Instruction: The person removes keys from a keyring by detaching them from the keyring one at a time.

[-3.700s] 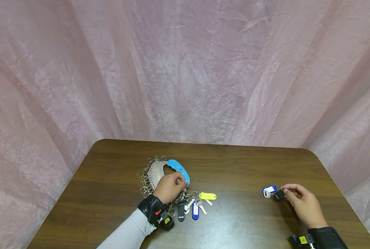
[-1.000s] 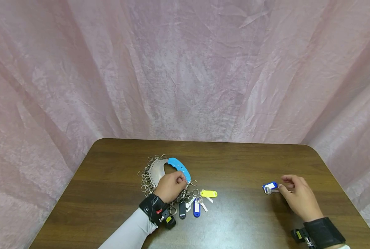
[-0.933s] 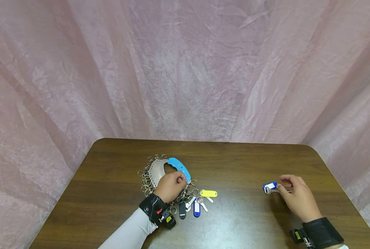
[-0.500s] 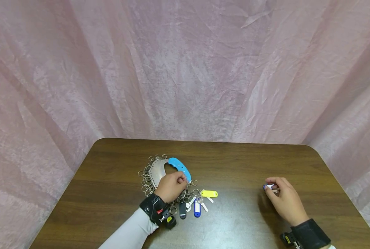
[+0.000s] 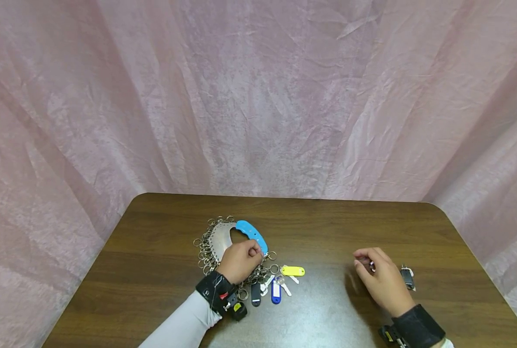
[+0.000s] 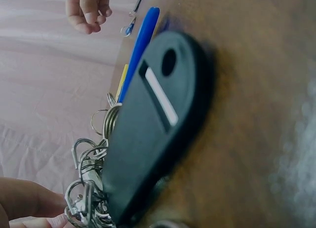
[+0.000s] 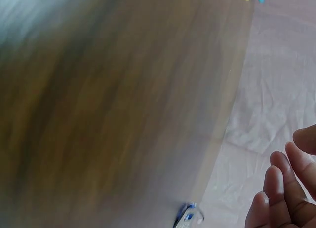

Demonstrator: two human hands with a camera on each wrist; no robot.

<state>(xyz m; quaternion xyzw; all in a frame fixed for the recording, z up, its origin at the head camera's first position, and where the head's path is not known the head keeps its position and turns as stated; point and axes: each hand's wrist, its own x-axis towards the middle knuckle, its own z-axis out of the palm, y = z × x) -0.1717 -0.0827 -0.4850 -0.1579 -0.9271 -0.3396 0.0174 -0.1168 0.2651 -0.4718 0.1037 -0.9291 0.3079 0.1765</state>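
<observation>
In the head view a crescent-shaped metal key holder with a blue handle (image 5: 251, 234) and many rings lies left of centre. My left hand (image 5: 240, 261) grips its lower end; the left wrist view has thumb and finger against the metal rings (image 6: 89, 188). Beside that hand lie a black key tag (image 5: 256, 294), a blue key tag (image 5: 276, 292), a yellow key tag (image 5: 293, 271) and keys (image 5: 285, 286). My right hand (image 5: 382, 280) hovers over the table's right side, fingers loosely bent, nothing held. A blue-tagged key (image 7: 185, 215) appears below it in the right wrist view.
Right of my right hand, a second black key tag (image 5: 408, 279) with keys lies on the wooden table (image 5: 319, 227). A pink curtain (image 5: 258, 96) hangs behind the table's far edge.
My right hand set down the black-tagged keys at the right, then moved left over the blue-tagged key, which it now mostly hides. The left hand has stayed in place.
</observation>
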